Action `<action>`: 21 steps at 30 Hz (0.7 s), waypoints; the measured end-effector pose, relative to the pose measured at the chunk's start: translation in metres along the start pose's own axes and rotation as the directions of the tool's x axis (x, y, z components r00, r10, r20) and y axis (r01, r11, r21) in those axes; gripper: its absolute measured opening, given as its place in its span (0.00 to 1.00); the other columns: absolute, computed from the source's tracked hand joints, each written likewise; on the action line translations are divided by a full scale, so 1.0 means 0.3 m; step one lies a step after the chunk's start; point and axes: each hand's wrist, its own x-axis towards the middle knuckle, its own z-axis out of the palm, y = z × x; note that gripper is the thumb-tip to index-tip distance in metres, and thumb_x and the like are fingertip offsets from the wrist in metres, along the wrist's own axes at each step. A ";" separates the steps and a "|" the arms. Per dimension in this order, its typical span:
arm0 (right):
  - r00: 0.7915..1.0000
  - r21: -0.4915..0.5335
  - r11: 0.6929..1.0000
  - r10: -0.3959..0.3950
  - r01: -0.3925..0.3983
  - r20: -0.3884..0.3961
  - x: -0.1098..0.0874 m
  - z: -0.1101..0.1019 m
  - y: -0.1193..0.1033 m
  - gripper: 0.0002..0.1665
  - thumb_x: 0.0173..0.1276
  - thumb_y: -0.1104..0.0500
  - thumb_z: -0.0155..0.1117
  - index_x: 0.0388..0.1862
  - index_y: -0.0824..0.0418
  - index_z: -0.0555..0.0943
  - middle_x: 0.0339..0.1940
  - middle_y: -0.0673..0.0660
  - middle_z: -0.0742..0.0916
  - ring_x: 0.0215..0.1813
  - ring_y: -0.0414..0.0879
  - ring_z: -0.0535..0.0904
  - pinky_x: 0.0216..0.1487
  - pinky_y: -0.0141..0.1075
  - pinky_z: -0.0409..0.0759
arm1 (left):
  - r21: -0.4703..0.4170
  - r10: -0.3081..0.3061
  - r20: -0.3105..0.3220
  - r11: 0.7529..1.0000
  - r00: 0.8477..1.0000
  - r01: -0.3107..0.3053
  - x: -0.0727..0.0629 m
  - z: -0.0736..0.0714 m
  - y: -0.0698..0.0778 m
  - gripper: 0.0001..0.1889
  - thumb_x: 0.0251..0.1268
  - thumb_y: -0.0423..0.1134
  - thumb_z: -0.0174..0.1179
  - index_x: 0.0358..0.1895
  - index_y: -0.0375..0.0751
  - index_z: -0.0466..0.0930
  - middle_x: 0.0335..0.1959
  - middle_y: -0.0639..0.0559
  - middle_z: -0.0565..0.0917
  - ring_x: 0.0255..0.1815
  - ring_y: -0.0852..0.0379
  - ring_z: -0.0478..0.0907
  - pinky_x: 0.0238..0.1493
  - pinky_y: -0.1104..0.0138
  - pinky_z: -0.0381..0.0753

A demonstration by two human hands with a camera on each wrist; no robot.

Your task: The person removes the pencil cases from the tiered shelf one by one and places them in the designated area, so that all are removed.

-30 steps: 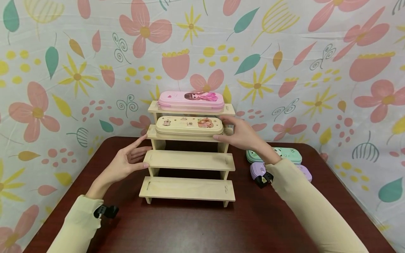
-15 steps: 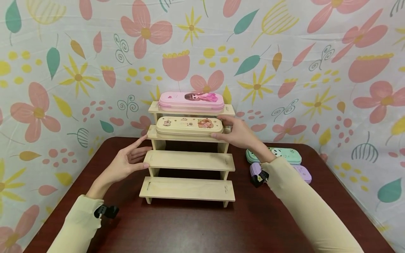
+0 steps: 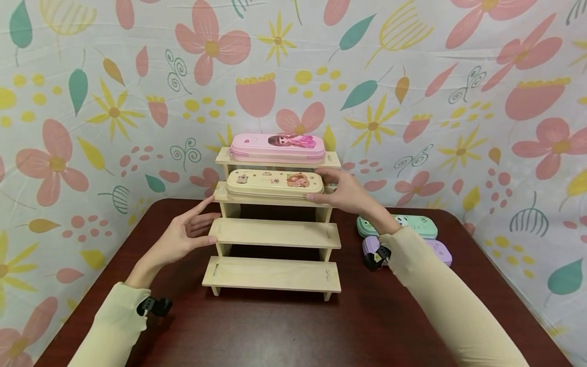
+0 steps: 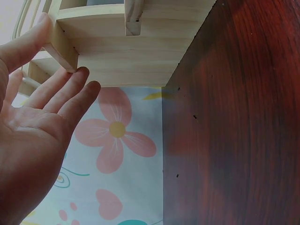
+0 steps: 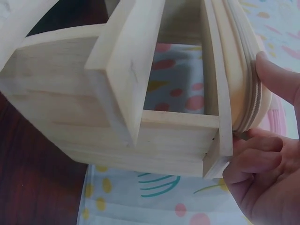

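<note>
A cream zipped pencil case (image 3: 270, 184) with small cartoon pictures lies lengthwise on the second shelf from the top of a wooden four-step rack (image 3: 275, 233). My right hand (image 3: 347, 192) holds its right end, thumb at the front and fingers round the end. The right wrist view shows the thumb against the case's zipper side and the other fingers curled by the shelf end. On the rack's left, my left hand (image 3: 179, 237) has its fingers extended, touching the shelf ends. On the top shelf rests a pink pencil case (image 3: 261, 148) with a doll picture.
Right of the rack, a mint green pencil case (image 3: 419, 224) and a purple one (image 3: 441, 252) lie on the dark red-brown table (image 3: 284, 331), partly hidden by my right arm. A flower-patterned cloth (image 3: 293, 61) hangs behind the table.
My right thumb has shifted slightly left along the front of the cream pencil case, and the right forearm moved a little with it. The left hand stays put.
</note>
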 end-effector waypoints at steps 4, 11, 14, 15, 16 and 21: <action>0.999 0.065 0.997 0.035 -0.036 0.024 0.008 0.002 -0.001 0.50 0.65 0.53 0.82 0.80 0.67 0.69 0.67 0.67 0.82 0.69 0.57 0.78 0.63 0.51 0.78 | 0.006 -0.004 0.000 1.000 1.000 0.004 0.000 0.001 0.000 0.52 0.65 0.24 0.72 0.87 0.53 0.52 0.71 0.30 0.75 0.73 0.36 0.71 0.64 0.69 0.77; 0.996 0.104 0.991 0.081 -0.084 0.028 0.004 0.004 -0.006 0.52 0.62 0.52 0.84 0.80 0.63 0.70 0.68 0.65 0.81 0.70 0.56 0.76 0.63 0.51 0.78 | 0.009 -0.011 0.001 1.000 1.000 0.011 -0.003 0.001 -0.002 0.52 0.65 0.25 0.72 0.87 0.54 0.53 0.72 0.33 0.75 0.73 0.37 0.72 0.67 0.59 0.77; 0.997 0.125 0.989 0.078 -0.080 0.020 0.001 0.009 -0.005 0.48 0.61 0.53 0.85 0.77 0.61 0.74 0.66 0.64 0.83 0.67 0.56 0.78 0.61 0.50 0.79 | 0.004 -0.011 0.003 1.000 1.000 0.011 -0.004 0.001 -0.002 0.52 0.65 0.24 0.72 0.87 0.53 0.52 0.72 0.32 0.75 0.73 0.37 0.71 0.66 0.64 0.77; 0.997 0.128 0.989 0.073 -0.074 0.018 -0.001 0.009 -0.004 0.46 0.61 0.53 0.85 0.76 0.61 0.75 0.65 0.63 0.83 0.67 0.56 0.79 0.60 0.50 0.80 | 0.003 -0.010 0.004 1.000 1.000 0.010 -0.004 0.001 -0.002 0.52 0.65 0.24 0.72 0.87 0.53 0.52 0.72 0.31 0.74 0.73 0.37 0.71 0.66 0.66 0.77; 0.998 0.129 0.989 0.068 -0.070 0.016 -0.003 0.009 -0.003 0.45 0.61 0.53 0.85 0.75 0.61 0.76 0.65 0.63 0.83 0.66 0.56 0.79 0.60 0.50 0.80 | 0.003 -0.010 0.004 1.000 1.000 0.010 -0.004 0.000 -0.002 0.52 0.65 0.24 0.72 0.87 0.53 0.52 0.72 0.31 0.74 0.73 0.37 0.71 0.65 0.67 0.77; 0.998 0.128 0.990 0.062 -0.064 0.018 -0.014 -0.006 0.001 0.44 0.60 0.55 0.85 0.73 0.60 0.76 0.69 0.62 0.80 0.69 0.57 0.76 0.62 0.53 0.79 | 0.005 -0.001 0.006 1.000 1.000 0.001 -0.001 -0.004 0.001 0.52 0.65 0.24 0.72 0.87 0.53 0.52 0.73 0.31 0.73 0.73 0.37 0.71 0.66 0.64 0.77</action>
